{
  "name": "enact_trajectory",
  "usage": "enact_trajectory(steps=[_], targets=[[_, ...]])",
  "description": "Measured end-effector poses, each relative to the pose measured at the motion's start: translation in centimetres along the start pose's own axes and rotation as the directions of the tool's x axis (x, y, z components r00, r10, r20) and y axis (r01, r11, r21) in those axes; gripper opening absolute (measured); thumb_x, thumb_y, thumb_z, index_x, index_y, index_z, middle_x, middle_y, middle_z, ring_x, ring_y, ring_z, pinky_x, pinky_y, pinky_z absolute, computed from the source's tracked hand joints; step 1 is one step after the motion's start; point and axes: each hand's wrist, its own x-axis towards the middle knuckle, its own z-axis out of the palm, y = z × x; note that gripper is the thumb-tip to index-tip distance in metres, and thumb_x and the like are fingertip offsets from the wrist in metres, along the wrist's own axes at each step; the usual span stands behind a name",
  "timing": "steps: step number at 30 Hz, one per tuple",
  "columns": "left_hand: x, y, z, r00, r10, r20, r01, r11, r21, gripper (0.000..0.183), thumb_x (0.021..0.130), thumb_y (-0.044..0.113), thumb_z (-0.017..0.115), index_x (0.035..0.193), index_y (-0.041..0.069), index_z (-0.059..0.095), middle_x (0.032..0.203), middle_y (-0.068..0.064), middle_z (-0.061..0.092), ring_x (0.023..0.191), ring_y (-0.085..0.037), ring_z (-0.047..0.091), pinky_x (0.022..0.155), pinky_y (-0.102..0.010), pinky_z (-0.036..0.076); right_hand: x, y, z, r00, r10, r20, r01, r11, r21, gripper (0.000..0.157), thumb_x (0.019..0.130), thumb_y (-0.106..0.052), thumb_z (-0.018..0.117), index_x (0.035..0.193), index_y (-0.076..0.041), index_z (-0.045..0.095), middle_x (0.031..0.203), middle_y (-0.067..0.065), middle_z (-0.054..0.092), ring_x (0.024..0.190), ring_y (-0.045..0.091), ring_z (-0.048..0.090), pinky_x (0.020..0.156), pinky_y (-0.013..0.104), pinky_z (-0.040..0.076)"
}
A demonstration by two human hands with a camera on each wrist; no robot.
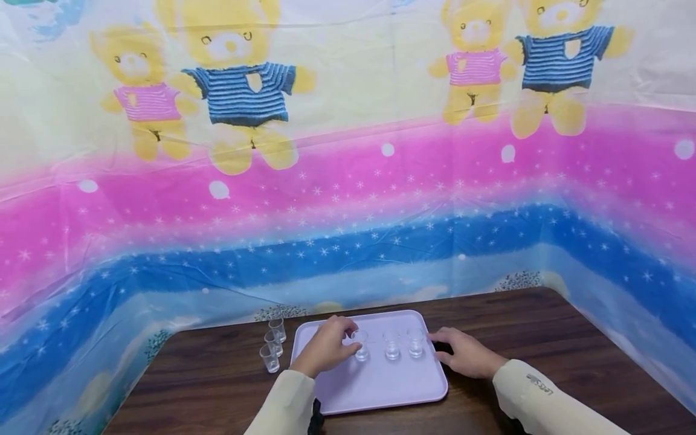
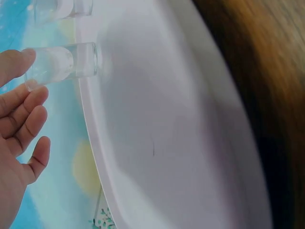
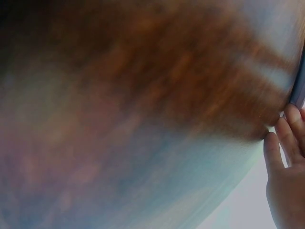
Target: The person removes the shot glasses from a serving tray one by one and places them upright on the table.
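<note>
My left hand (image 1: 328, 345) reaches over the pale lilac tray (image 1: 380, 383). Its thumb and forefinger pinch the rim of a small clear shot glass (image 2: 62, 63), which is upright with its base at the tray surface. To the right of it on the tray stand two more clear shot glasses, a middle one (image 1: 391, 347) and a right one (image 1: 415, 344). Beside the tray's right edge is my right hand (image 1: 467, 353), fingers extended and fingertips at the rim. In the right wrist view, straight fingers (image 3: 272, 155) meet the table by the tray edge; no glass is in that hand.
Left of the tray, three clear shot glasses (image 1: 272, 357) stand in a row on the dark wooden table (image 1: 206, 374). A printed cloth (image 1: 348, 199) with teddy bears hangs behind and around the table.
</note>
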Motion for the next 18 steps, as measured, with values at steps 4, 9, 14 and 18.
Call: enact_trajectory(steps=[4,9,14,18], targets=[[-0.7,-0.5,-0.7,1.0,0.012,-0.021,-0.012,1.0,0.01,0.028,0.075,0.026,0.065,0.094,0.006,0.06,0.083,0.0,0.053,0.078,-0.015,0.051,0.064,-0.024,0.041,0.0,-0.1,0.0,1.0,-0.008,0.002,0.008,1.0,0.006,0.043,0.083,-0.022,0.057,0.123,-0.011,0.048,0.115,0.006,0.047,0.107,0.026,0.044,0.082,0.046,0.036],[-1.5,-1.2,-1.7,0.998,0.011,-0.066,-0.01,1.0,0.019,0.027,0.075,0.027,0.065,0.094,0.007,0.06,0.083,0.0,0.054,0.077,-0.016,0.051,0.063,-0.025,0.042,0.0,0.0,-0.1,1.0,0.012,-0.003,-0.012,1.0,-0.002,0.042,0.083,-0.022,0.057,0.123,-0.013,0.048,0.116,0.006,0.046,0.108,0.026,0.043,0.083,0.046,0.036],[-2.5,-2.0,-2.7,0.995,-0.003,-0.105,0.007,0.999,0.04,0.027,0.075,0.027,0.065,0.094,0.008,0.06,0.083,0.001,0.055,0.076,-0.015,0.052,0.063,-0.026,0.042,0.0,-0.1,0.1,1.0,0.023,-0.009,-0.023,1.0,-0.001,0.042,0.082,-0.023,0.058,0.123,-0.013,0.049,0.115,0.005,0.047,0.107,0.025,0.044,0.083,0.046,0.036],[-3.5,-2.8,-3.5,0.994,-0.014,-0.109,0.017,1.0,0.024,0.028,0.074,0.024,0.066,0.094,0.006,0.059,0.084,-0.001,0.056,0.074,-0.013,0.053,0.062,-0.025,0.043,0.0,-0.1,0.2,1.0,0.018,-0.013,-0.019,1.0,-0.008,0.042,0.082,-0.022,0.058,0.123,-0.013,0.048,0.113,0.003,0.048,0.105,0.024,0.045,0.083,0.045,0.036]])
